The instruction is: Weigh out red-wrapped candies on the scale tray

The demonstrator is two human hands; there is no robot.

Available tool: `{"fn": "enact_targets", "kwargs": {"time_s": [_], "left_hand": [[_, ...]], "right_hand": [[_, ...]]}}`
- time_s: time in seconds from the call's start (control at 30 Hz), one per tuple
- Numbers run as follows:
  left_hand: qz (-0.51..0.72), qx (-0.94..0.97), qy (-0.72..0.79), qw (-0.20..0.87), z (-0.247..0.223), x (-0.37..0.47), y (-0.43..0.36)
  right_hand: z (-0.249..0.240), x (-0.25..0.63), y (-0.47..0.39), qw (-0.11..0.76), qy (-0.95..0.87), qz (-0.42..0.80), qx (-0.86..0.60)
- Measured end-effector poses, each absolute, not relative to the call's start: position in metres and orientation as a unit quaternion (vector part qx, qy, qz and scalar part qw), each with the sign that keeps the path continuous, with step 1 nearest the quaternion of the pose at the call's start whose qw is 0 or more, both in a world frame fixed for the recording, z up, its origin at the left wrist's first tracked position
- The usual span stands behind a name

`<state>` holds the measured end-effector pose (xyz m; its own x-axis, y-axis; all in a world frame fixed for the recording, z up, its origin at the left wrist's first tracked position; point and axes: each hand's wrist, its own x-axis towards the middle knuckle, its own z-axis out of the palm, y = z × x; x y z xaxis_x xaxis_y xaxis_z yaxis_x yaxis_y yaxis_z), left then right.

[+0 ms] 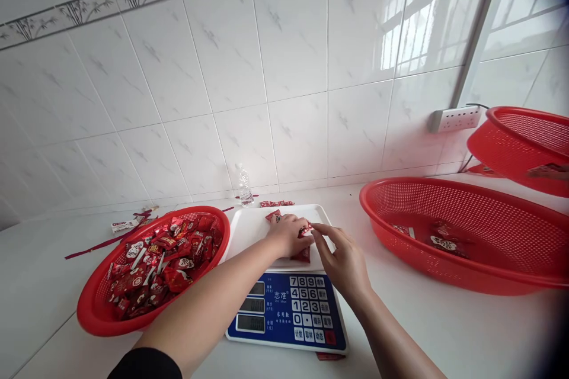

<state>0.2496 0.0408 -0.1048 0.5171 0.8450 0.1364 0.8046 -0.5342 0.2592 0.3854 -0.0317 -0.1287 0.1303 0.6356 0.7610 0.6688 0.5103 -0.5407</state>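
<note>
Two hands (288, 237) (345, 256), fingers (328, 230) bent, pinching red packet (306, 230) above scale (284, 314).

Seems a packing room or shop back area: keypad price scale (284, 311) on white tabletop (400, 331), red basket (87, 308) heaped with wrapped snacks (171, 249), tiled wall (296, 65) along tabletop's far edge.

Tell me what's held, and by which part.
A small red packet: the right hand seems to pinch its right edge; the left hand holds it too, exact spot hidden.
</note>
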Motion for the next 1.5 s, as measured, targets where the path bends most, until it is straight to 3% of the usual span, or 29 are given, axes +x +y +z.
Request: {"fn": "enact_targets", "kwargs": {"time_s": [0.23,0.5,0.7,0.83,1.1,1.5], "left_hand": [[0.218,0.843,0.488,0.068,-0.089,0.215,0.046],[0.135,0.875,0.454,0.103,-0.108,0.204,0.026],[0.201,0.816,0.53,0.11,-0.072,0.159,0.04],[0.136,0.756,0.628,0.124,-0.055,0.09,0.036],[-0.112,0.672,0.707,0.19,-0.086,0.017,-0.01],[-0.161,0.685,0.688,0.175,-0.102,0.019,-0.013]], "right_hand": [[-0.128,0.384,-0.034,0.574,-0.657,-0.007,-0.489],[-0.129,0.382,-0.033,0.567,-0.665,-0.013,-0.486],[-0.127,0.382,-0.035,0.565,-0.664,0.009,-0.49],[-0.127,0.381,-0.038,0.567,-0.667,0.022,-0.484],[-0.131,0.376,-0.04,0.562,-0.67,0.042,-0.483],[-0.13,0.376,-0.041,0.555,-0.677,0.03,-0.482]]}}
